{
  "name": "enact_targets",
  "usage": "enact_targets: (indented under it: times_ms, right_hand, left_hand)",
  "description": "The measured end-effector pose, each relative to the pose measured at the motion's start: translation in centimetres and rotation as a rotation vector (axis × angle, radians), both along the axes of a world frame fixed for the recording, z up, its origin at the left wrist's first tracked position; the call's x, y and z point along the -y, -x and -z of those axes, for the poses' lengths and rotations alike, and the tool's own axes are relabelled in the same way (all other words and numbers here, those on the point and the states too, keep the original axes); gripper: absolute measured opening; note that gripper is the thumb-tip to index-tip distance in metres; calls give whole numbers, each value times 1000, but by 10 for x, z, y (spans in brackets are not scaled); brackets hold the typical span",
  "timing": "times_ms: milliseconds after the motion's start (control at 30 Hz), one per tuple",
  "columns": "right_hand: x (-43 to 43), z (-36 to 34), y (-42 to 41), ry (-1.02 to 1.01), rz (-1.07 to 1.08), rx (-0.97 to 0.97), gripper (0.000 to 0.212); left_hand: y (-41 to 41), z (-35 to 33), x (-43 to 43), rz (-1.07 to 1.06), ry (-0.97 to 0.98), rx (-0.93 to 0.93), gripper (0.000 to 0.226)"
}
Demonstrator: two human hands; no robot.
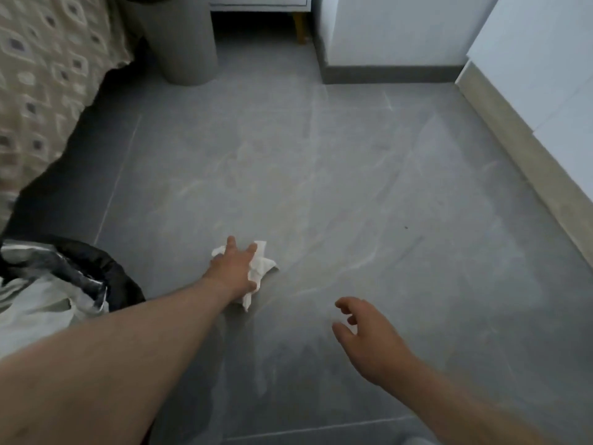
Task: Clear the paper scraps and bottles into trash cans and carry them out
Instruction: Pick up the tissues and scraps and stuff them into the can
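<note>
Mid-clearing: left hand (236, 268) splayed onto crumpled tissue (260, 268), not yet clenched; right hand (365, 335) loosely curled, empty; lined trash can (64, 271) beside; no bottles visible.

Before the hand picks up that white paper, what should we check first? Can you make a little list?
1. Left hand on the paper: ok, it covers it.
2. Fingers closed around the paper: not ok, still spread.
3. Right hand free: ok, open and holding nothing.
4. Bin with black bag nearby: ok, beside the left arm.
5. Room left in that bin: cannot tell.
6. Other scraps or bottles on the floor: none in view.
</note>
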State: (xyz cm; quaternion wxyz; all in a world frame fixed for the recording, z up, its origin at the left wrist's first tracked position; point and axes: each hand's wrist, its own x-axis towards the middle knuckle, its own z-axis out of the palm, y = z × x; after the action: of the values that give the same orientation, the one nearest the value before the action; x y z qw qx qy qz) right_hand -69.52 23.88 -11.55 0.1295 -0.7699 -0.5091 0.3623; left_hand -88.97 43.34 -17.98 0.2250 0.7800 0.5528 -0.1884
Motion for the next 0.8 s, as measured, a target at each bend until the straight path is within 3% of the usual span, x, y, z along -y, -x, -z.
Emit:
enact_targets:
  times_ms: [100,200,367,533,667,800]
  right_hand:
    - [8,8,-2,32,36,-23,43]
    - [13,9,0,58,38,-29,42]
    - [6,-3,9,64,42,-53,38]
    - [-17,-31,40,36,24,-136,32]
    - [-44,-74,95,-37,-12,-243,31]
    - [-58,-114,175,-93,-69,-379,31]
  left_hand:
    - [-4,7,12,166,-33,-20,50]
    - [-11,2,30,165,-56,33,28]
    - [-10,-35,34,-28,-34,249,18]
    - [8,-146,15,-83,-156,511,6]
    - [83,-243,24,-134,-193,578,6]
    - [192,-275,60,-274,-233,519,5]
